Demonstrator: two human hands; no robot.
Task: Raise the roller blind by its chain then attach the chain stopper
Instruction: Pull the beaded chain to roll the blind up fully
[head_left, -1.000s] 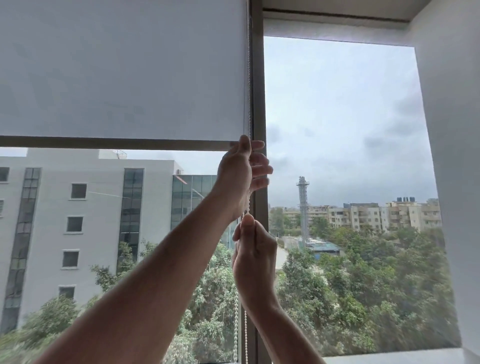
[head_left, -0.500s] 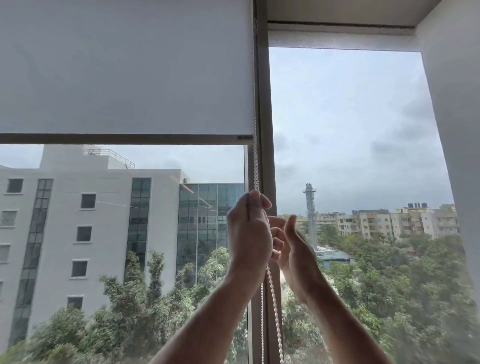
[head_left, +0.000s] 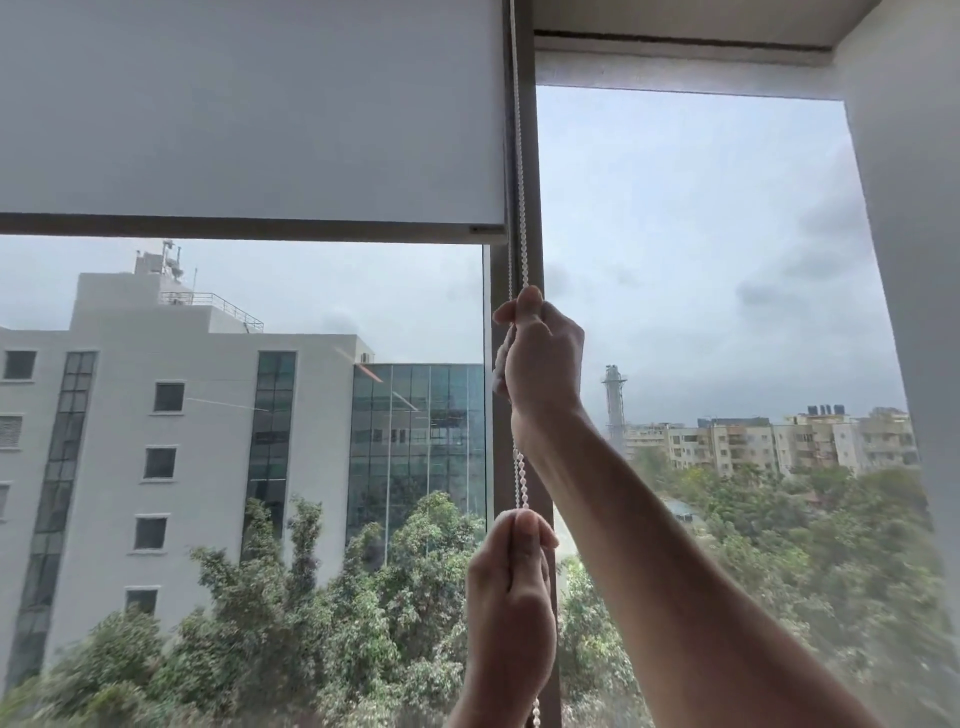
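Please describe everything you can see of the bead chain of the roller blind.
The bead chain is a string of small white beads, plastic by the look. It hangs nearly straight down along the dark window post, just right of the blind's edge. Two strands show between the hands. The right hand grips it higher up, the left hand lower down. A short piece shows under the left hand. Its top runs out of view.

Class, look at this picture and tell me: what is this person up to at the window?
A person is working a white beaded chain that hangs beside the dark window frame post. The right hand grips the chain higher up; the left hand grips it lower down. The pale grey roller blind covers only the upper part of the left pane. No chain stopper is visible.
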